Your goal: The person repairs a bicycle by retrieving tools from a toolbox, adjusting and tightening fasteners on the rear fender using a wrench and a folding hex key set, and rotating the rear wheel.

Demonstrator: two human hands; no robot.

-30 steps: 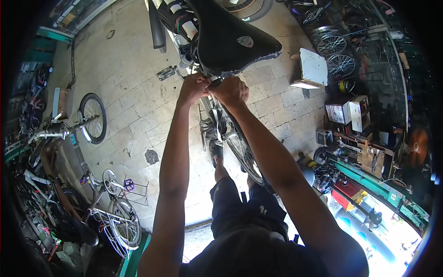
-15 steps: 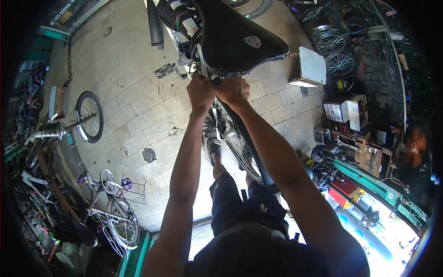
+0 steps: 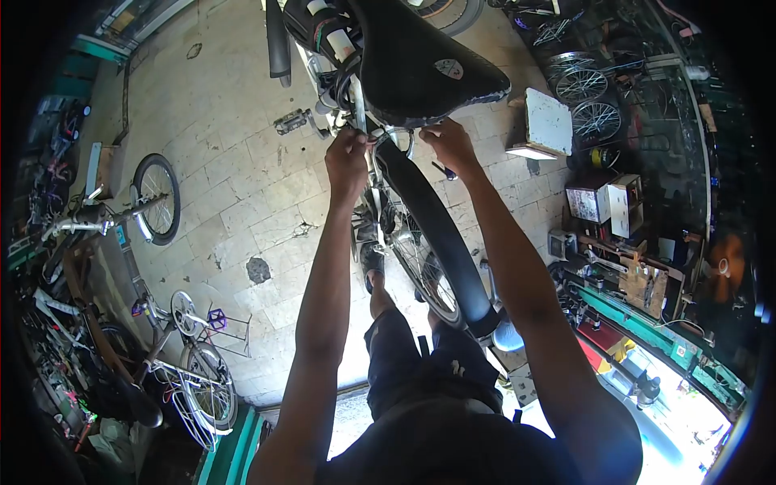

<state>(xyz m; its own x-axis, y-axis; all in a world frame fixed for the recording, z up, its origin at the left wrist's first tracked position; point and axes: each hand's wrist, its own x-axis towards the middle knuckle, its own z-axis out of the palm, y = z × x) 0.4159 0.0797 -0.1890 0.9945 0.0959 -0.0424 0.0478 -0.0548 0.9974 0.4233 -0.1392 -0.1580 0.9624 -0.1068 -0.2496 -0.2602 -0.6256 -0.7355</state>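
A bicycle stands in front of me, its black saddle nearest the camera. A long black mudguard runs back over the rear wheel. My left hand is closed in a pinch at the left of the mudguard's front end, beside the frame; what its fingers hold is too small to make out. My right hand is right of the mudguard, just under the saddle's rear edge. Its thumb and fingertips are drawn together, and anything between them is hidden. A thin curved line shows between the hands.
A pedal sticks out left of the frame. A white box-like stand is at the right, near loose wheels. Other bicycles line the left side. A green-edged bench with tools runs along the right.
My right hand has moved right, away from my left hand and off the mudguard's front end. More of the mudguard now shows. My left hand has shifted from a fist to a pinch.
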